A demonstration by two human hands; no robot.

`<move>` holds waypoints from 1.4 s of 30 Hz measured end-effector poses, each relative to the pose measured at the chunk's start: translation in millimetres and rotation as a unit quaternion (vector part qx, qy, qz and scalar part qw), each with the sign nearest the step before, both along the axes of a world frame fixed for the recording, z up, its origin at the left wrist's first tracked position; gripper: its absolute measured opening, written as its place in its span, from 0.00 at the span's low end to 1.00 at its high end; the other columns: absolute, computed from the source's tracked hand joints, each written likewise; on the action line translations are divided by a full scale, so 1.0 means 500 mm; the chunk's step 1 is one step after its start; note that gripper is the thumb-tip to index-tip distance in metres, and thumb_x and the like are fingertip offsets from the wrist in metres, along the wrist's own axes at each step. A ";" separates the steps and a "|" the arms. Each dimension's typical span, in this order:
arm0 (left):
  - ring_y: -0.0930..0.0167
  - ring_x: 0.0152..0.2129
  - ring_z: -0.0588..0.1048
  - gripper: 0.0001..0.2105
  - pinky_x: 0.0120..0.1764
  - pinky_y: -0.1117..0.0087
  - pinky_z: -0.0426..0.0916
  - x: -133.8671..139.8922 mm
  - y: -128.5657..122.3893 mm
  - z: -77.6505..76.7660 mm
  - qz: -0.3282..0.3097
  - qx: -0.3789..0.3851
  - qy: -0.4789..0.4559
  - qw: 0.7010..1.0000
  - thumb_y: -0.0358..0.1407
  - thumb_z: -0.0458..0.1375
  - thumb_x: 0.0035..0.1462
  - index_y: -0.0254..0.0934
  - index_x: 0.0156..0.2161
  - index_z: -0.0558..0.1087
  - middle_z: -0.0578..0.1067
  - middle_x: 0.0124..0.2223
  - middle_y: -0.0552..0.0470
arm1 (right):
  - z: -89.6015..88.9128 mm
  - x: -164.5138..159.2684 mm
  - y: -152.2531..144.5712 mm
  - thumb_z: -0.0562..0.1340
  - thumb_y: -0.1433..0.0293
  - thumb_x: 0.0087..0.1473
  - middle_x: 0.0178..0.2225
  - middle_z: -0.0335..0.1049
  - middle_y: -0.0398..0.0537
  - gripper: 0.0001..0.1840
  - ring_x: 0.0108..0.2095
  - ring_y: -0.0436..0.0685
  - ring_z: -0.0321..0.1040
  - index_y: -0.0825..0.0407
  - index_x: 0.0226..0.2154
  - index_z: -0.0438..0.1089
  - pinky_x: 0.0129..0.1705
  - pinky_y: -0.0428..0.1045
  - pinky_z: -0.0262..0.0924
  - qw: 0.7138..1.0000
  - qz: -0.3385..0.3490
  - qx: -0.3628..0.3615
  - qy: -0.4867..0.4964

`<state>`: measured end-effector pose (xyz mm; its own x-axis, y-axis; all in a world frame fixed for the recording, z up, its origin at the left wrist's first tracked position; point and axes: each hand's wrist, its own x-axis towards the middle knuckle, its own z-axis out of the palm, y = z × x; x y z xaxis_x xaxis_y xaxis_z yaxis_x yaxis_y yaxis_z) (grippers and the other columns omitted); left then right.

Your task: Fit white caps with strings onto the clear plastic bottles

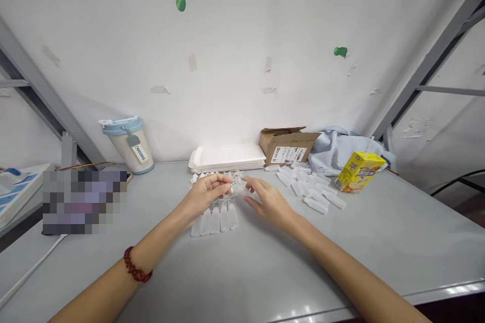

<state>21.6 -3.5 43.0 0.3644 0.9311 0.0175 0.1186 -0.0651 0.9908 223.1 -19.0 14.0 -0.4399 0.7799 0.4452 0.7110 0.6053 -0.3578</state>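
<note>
My left hand [208, 193] is closed in a pinch, with a small white piece [229, 191] at the fingertips. To its right, my right hand [271, 203] has its thumb and fingers apart; a faint whitish patch shows between them, too blurred to name. A tangle of thin white cords [237, 176] lies just beyond the fingertips. Below my left hand, several translucent plastic sleeves [215, 221] lie side by side in a row, with white cords at their upper ends. Small white pieces [194, 178] sit behind my left hand, partly covered by it.
Loose translucent sleeves [316, 205] lie to the right, by a yellow box [359, 172]. Along the wall stand a blue-lidded tumbler [131, 146], a white stack [227, 157], a cardboard box [290, 147] and light blue cloth [337, 149]. A blurred-out phone-like device [85, 202] lies left.
</note>
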 end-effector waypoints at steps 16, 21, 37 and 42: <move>0.69 0.33 0.72 0.10 0.37 0.69 0.66 -0.001 -0.036 -0.017 -0.018 0.068 0.049 0.996 0.40 0.55 0.53 0.35 0.35 0.71 0.73 0.34 0.51 | 0.000 -0.021 -0.024 0.54 0.72 0.58 0.40 0.71 0.53 0.13 0.40 0.57 0.67 0.53 0.46 0.62 0.39 0.50 0.63 0.996 0.071 0.047 -0.013; 0.69 0.34 0.70 0.09 0.38 0.69 0.64 0.000 -0.044 -0.012 -0.001 0.143 0.129 0.981 0.40 0.54 0.55 0.37 0.36 0.71 0.74 0.35 0.52 | -0.006 -0.018 -0.023 0.55 0.71 0.58 0.37 0.71 0.53 0.12 0.37 0.58 0.68 0.52 0.45 0.62 0.36 0.51 0.65 0.993 0.080 0.081 0.015; 0.70 0.35 0.71 0.05 0.39 0.69 0.64 0.003 -0.044 -0.017 0.040 0.146 0.105 0.983 0.37 0.56 0.54 0.39 0.35 0.72 0.74 0.36 0.54 | -0.005 -0.023 -0.030 0.55 0.70 0.58 0.33 0.69 0.53 0.13 0.33 0.56 0.67 0.53 0.47 0.60 0.33 0.50 0.66 0.992 0.068 0.092 0.054; 0.69 0.37 0.71 0.07 0.40 0.68 0.64 0.004 -0.047 -0.017 0.042 0.138 0.100 0.985 0.38 0.56 0.54 0.39 0.37 0.71 0.74 0.37 0.53 | -0.008 -0.025 -0.031 0.55 0.70 0.58 0.34 0.69 0.52 0.16 0.34 0.56 0.68 0.52 0.50 0.57 0.34 0.50 0.65 0.990 0.073 0.098 0.069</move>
